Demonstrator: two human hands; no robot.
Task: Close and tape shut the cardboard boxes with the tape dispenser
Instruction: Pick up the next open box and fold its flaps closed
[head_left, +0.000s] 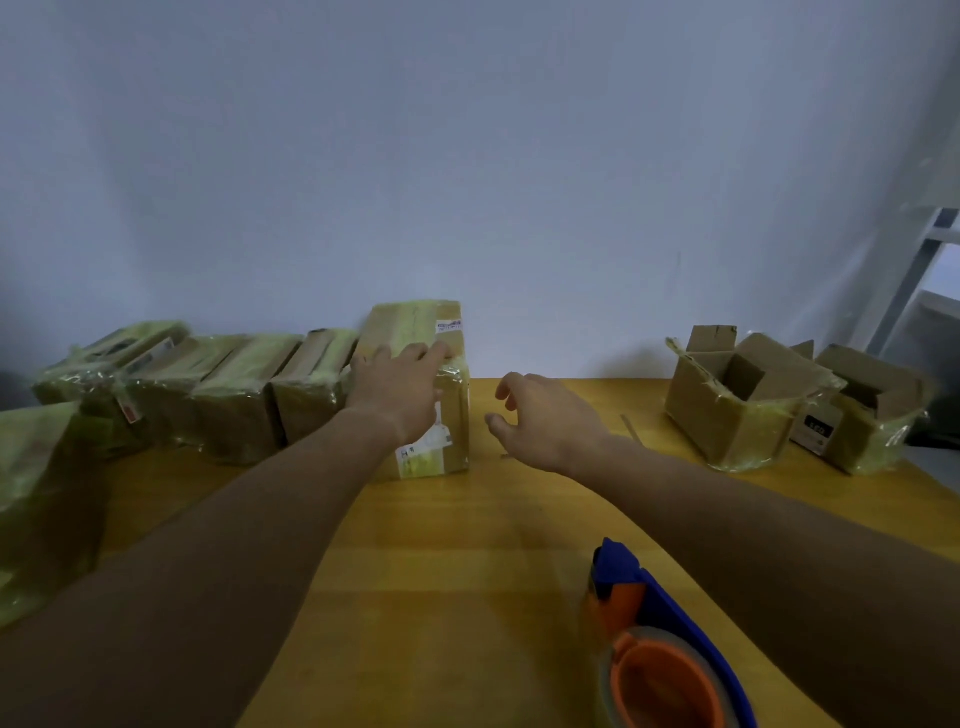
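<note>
Left hand (399, 391) resting with fingers laid over the top edge of a taped cardboard box (426, 387), right hand (540, 415) hovering just beside it, fingers loosely curled and holding nothing, tape dispenser (660, 644) lying on the yellow table (467, 545) nearer than the right fingers, open boxes (748, 400) well to their right.

It looked like a packing room: taped cardboard boxes (234, 395) lined a yellow counter (441, 545) against a bare wall (467, 156).

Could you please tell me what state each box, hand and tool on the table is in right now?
Taped box: closed, upright, under the left hand.
Left hand: resting on it.
Right hand: empty, loosely curled.
Open boxes: flaps up, untaped.
Sealed boxes: closed, taped.
Tape dispenser: lying unheld.
</note>
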